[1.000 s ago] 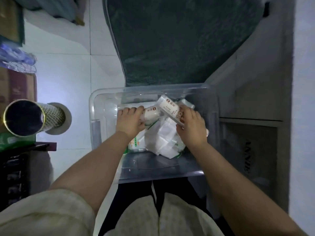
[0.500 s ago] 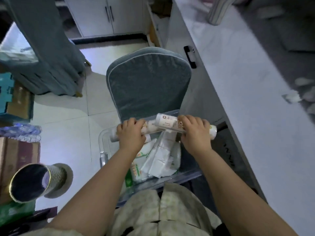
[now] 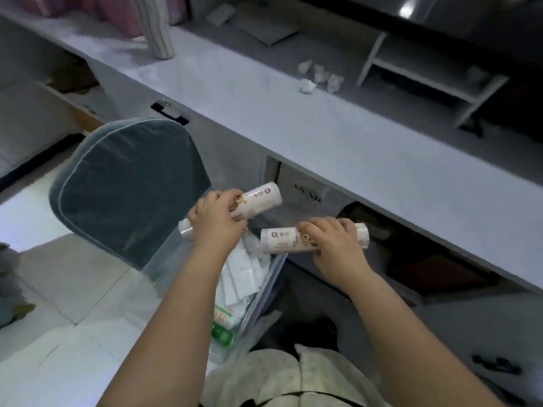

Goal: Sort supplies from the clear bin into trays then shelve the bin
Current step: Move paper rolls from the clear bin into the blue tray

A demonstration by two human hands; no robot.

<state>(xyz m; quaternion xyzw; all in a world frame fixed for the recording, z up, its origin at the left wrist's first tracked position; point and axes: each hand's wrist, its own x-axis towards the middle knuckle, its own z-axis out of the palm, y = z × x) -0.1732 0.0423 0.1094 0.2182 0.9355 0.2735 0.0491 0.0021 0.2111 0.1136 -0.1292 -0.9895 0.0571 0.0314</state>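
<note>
My left hand [image 3: 219, 223] grips a white printed roll [image 3: 258, 199] and lifts it above the clear bin [image 3: 152, 277]. A second white roll [image 3: 282, 240] is gripped around its middle by my right hand [image 3: 335, 245], just right of the bin. The bin sits on my lap and holds white packets [image 3: 244, 268] and a green-labelled pack [image 3: 223, 324]. Both rolls are apart, level with each other, between the bin and the white desk [image 3: 264, 113].
A blue-grey chair back [image 3: 126, 189] stands right behind the bin. The desk carries crumpled white bits [image 3: 320, 79], a striped vase [image 3: 157, 30] and a small white shelf rack [image 3: 426, 80]. Dark open compartments lie under the desk at right. Tiled floor is at left.
Both hands have lifted the two rolls out of the bin and drawn them apart. My view has swung up and right from the bin towards the desk.
</note>
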